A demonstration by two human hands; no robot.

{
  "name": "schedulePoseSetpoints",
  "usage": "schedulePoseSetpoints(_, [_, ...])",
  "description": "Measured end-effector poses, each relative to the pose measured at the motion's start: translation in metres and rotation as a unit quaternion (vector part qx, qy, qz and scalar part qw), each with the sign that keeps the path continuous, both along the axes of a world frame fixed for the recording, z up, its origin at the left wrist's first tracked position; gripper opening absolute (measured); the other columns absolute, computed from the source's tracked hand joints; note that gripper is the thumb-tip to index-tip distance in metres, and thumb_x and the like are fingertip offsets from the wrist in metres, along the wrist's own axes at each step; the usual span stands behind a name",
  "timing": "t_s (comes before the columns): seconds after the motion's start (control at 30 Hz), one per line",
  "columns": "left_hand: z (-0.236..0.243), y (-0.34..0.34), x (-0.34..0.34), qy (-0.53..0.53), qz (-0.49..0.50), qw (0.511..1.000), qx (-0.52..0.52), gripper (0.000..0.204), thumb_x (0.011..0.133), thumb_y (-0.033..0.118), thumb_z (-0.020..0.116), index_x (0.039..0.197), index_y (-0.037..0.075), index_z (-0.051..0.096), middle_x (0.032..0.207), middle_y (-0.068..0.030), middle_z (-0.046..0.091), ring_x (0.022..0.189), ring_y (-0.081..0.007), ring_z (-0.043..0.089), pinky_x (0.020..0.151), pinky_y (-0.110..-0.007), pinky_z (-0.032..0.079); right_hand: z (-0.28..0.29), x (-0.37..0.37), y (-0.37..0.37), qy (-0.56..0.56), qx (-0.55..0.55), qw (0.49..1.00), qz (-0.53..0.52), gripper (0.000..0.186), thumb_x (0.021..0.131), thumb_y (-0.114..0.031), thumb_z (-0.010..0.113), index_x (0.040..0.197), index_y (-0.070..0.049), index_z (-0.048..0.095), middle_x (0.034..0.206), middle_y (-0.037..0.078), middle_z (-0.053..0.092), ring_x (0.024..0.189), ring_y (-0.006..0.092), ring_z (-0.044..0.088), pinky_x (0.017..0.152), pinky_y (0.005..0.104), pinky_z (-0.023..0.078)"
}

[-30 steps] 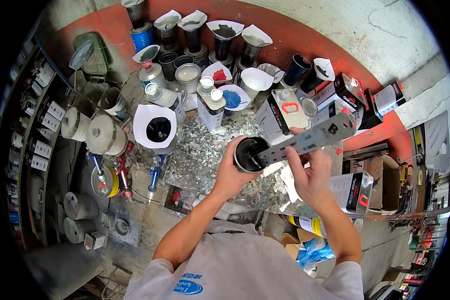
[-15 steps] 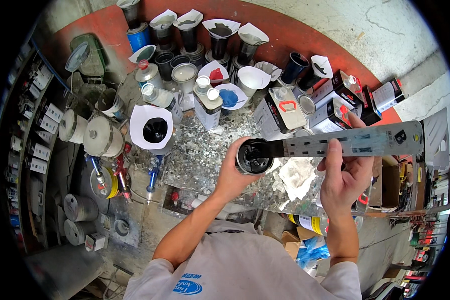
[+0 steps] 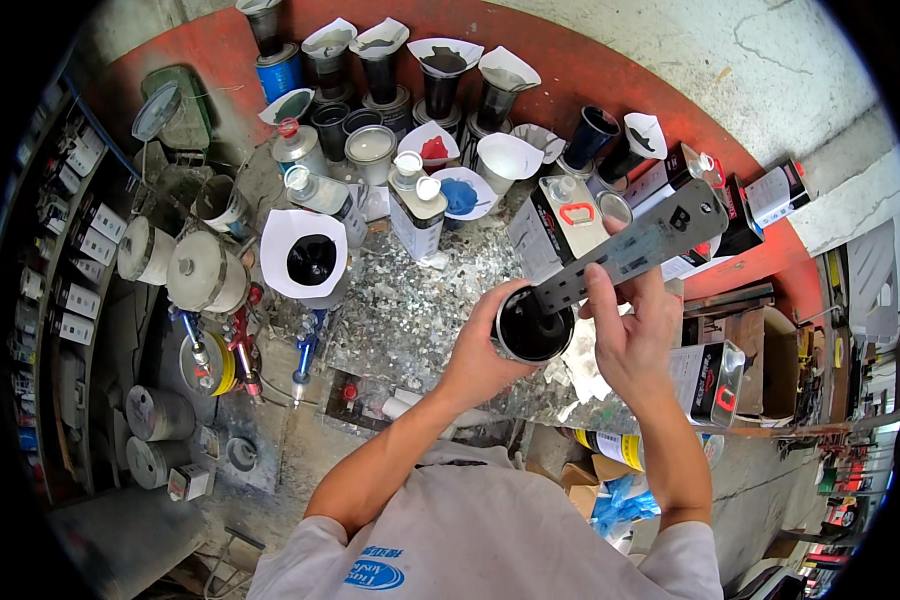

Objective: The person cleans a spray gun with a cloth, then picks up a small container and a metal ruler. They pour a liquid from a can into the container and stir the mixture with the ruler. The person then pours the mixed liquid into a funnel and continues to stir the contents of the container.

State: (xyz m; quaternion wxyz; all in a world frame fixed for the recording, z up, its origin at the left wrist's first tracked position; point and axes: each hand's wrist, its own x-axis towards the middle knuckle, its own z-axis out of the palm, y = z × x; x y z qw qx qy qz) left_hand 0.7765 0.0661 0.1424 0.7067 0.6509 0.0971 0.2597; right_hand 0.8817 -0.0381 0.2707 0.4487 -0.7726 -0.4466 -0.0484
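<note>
My left hand [image 3: 483,350] is wrapped round a cup of black paint [image 3: 533,330], held above the bench with its mouth toward me. In my right hand [image 3: 632,335] is a flat grey mixing stick [image 3: 635,245] with slots along it, pinched between thumb and fingers. The stick slants down to the left, and its lower end is inside the cup, hidden by the rim and paint. Behind my right hand lies crumpled white paper [image 3: 577,365]. A cup lined with a white paper strainer [image 3: 275,250], black paint in its middle, stands left of my hands.
Paint-spattered bench [image 3: 400,320] lies beneath my hands. Along its back stand several cups with paper strainers [image 3: 445,57], bottles and a rectangular metal can [image 3: 560,225]. Spray guns [image 3: 310,340] hang at the left edge. Another can [image 3: 708,380] and a cardboard box [image 3: 775,360] are at right.
The cup has moved right and slightly down. The mixing stick has swung from nearly level to steeply slanted, its lower end now down in the cup, and my right hand has shifted left.
</note>
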Motion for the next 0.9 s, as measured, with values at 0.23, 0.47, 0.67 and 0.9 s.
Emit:
schedulePoseSetpoints(0.23, [0.0, 0.008, 0.0, -0.008, -0.018, 1.0, -0.005, 0.086, 0.062, 0.003, 0.088, 0.137, 0.009, 0.048, 0.129, -0.0093, 0.056, 0.12, -0.0228, 0.056, 0.101, -0.035, 0.046, 0.008, -0.008, -0.005, 0.026, -0.031, 0.992, 0.117, 0.032, 0.09, -0.003, 0.066, 0.121, 0.0, 0.064, 0.086, 0.011, 0.071, 0.059, 0.015, 0.067, 0.054, 0.0268, 0.052])
schedulePoseSetpoints(0.47, [0.004, 0.019, -0.003, 0.005, -0.078, 0.997, -0.022, 0.089, 0.059, 0.0, 0.088, 0.138, 0.009, 0.047, 0.127, -0.0066, 0.058, 0.119, -0.0187, 0.057, 0.102, -0.034, 0.045, 0.051, 0.007, -0.018, -0.04, -0.076, 0.966, 0.245, 0.02, 0.081, 0.008, 0.067, 0.1, 0.002, 0.07, 0.08, 0.012, 0.072, 0.063, 0.0156, 0.068, 0.056, 0.0266, 0.05])
schedulePoseSetpoints(0.67, [0.009, 0.031, -0.005, 0.009, -0.167, 0.986, -0.01, 0.089, 0.059, 0.0, 0.087, 0.138, 0.009, 0.047, 0.128, -0.004, 0.058, 0.119, -0.0159, 0.056, 0.102, -0.032, 0.044, 0.081, 0.041, -0.002, 0.044, -0.033, 0.921, 0.386, 0.016, 0.077, -0.002, 0.072, 0.092, 0.001, 0.073, 0.086, 0.011, 0.072, 0.077, 0.0213, 0.069, 0.067, 0.0337, 0.053])
schedulePoseSetpoints(0.9, [0.021, 0.037, -0.01, 0.04, -0.192, 0.981, -0.006, 0.09, 0.056, 0.0, 0.086, 0.137, 0.01, 0.05, 0.131, -0.0041, 0.057, 0.121, -0.0158, 0.054, 0.105, -0.032, 0.042, 0.052, 0.055, 0.006, 0.019, -0.134, 0.933, 0.334, 0.011, 0.084, -0.008, 0.072, 0.092, -0.002, 0.074, 0.084, 0.009, 0.073, 0.078, 0.0206, 0.069, 0.068, 0.0333, 0.053])
